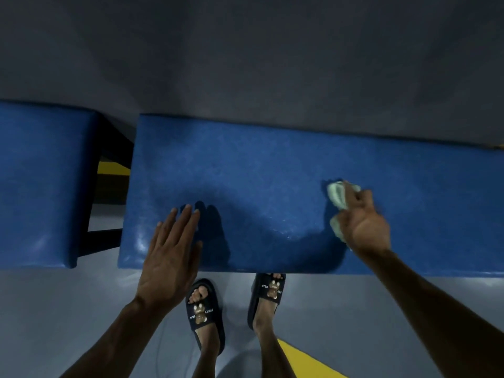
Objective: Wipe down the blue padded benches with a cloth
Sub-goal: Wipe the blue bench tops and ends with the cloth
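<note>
Standing right up against the long blue bench [272,170], slippers [206,315] poking out at 6 o'clock. Right hand [364,223] out at 3 o'clock has a pale green cloth [338,196] bunched in its curled fingers, pressed to the padding. Left hand [171,252] is flat, fingers straight, near the front edge. Second bench [41,181] sits at 9 o'clock.

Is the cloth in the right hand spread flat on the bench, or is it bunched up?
Bunched up. The pale cloth shows as a crumpled wad under the right hand, whose fingers curl round it on the blue bench.
</note>
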Demonstrator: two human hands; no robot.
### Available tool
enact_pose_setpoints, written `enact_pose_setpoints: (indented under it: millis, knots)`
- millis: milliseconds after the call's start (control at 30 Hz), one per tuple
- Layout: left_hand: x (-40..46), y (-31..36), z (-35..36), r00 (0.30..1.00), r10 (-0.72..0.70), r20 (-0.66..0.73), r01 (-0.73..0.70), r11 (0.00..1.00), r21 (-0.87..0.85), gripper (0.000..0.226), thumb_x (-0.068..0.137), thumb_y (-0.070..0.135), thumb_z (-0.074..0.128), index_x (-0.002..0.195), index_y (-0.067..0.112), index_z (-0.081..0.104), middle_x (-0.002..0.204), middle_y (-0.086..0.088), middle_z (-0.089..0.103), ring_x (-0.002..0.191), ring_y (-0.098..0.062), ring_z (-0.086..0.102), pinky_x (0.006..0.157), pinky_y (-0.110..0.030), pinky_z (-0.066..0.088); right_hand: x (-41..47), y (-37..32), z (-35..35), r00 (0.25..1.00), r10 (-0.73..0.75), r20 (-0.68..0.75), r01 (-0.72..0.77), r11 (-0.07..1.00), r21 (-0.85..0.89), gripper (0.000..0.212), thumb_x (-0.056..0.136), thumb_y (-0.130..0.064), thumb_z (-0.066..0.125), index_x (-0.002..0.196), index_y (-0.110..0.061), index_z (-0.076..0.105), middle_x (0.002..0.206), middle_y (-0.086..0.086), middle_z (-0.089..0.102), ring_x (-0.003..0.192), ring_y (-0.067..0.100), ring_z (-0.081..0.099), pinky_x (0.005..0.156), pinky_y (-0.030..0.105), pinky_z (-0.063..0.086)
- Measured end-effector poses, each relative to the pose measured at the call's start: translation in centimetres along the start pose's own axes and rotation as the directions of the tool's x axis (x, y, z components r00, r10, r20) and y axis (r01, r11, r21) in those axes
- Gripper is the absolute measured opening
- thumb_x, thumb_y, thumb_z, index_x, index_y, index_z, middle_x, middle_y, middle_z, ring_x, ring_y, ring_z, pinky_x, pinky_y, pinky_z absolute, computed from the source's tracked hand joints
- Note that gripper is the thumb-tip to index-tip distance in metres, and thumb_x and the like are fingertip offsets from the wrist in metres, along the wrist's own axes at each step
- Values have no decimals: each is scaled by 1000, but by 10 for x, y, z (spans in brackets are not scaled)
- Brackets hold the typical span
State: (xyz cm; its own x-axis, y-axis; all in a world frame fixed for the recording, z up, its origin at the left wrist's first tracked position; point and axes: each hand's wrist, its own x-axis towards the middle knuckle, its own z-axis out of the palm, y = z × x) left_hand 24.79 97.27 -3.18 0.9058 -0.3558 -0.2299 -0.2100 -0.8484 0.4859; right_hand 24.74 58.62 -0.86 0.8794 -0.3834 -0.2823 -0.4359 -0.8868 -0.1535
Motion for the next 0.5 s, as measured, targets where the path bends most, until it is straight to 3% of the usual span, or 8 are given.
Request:
enact_pose_setpoints:
  millis: [67, 133, 200, 267, 300, 400, 467, 500]
  knots:
    - [1, 1, 1, 1000, -10, 1, 10, 1000, -12, 62, 102, 48, 23, 157, 17, 20, 165, -2, 14, 154, -16, 0, 122, -53, 14, -1, -10, 1, 992, 118, -34, -115, 990, 78, 79, 77, -42, 31, 152, -19, 33, 140, 18, 36, 95, 47, 59, 83, 48, 51]
    - [2, 3, 3, 1000, -17, 5, 18, 1000, -16, 62, 103, 48, 23, 157, 17, 20, 165, -2, 14, 154, -17, 1, 122, -54, 16, -5, -44, 17, 983, 180, -44, -171, 973, 152, 66, 89, -28, 45, 153, -17, 31, 142, 17, 34, 92, 45, 62, 84, 44, 51]
    - [2, 4, 4, 1000, -18, -2, 18, 1000, -14, 62, 103, 47, 22, 156, 16, 22, 165, -3, 16, 154, -18, 4, 121, -55, 18, -11, -89, 38, 984, 179, -8, -173, 963, 207, 67, 93, -14, 53, 154, -19, 27, 146, 14, 32, 90, 39, 64, 82, 40, 52]
    - [4, 4, 5, 1000, -21, -2, 21, 1000, -7, 61, 103, 46, 24, 156, 15, 22, 164, -3, 17, 154, -19, 5, 121, -56, 20, -24, -140, 54, 998, 29, 48, -38, 980, 194, 75, 88, -13, 61, 154, -19, 27, 148, 14, 31, 90, 35, 65, 79, 39, 54]
    - [6, 4, 5, 1000, -25, -1, 25, 1000, 2, 61, 103, 44, 25, 156, 15, 22, 164, -3, 16, 154, -19, 5, 121, -56, 21, -31, -161, 56, 994, -105, 35, 99, 985, 143, 80, 84, -15, 67, 154, -17, 28, 146, 15, 34, 88, 35, 65, 74, 39, 55]
    - [10, 6, 7, 999, -35, -6, 36, 999, 16, 60, 103, 42, 28, 157, 16, 22, 164, -1, 17, 154, -19, 7, 120, -55, 24, -32, -179, 43, 886, -452, 107, 455, 891, -6, 86, 84, -19, 69, 155, -13, 21, 141, 15, 38, 96, 33, 62, 71, 42, 56]
    - [12, 8, 8, 1000, -30, -4, 30, 1000, 10, 61, 103, 44, 26, 157, 16, 21, 164, -2, 18, 154, -20, 8, 120, -55, 24, -13, -153, 33, 824, -537, 179, 557, 826, -89, 86, 87, -19, 65, 156, -17, 14, 148, 14, 31, 107, 36, 58, 80, 44, 54]
    - [13, 9, 9, 1000, -30, -1, 30, 1000, 9, 61, 103, 46, 24, 157, 17, 20, 164, -2, 17, 154, -20, 7, 120, -55, 23, -2, -134, 26, 830, -522, 196, 549, 827, -122, 85, 87, -21, 63, 157, -20, 14, 151, 14, 28, 110, 37, 57, 84, 45, 53]
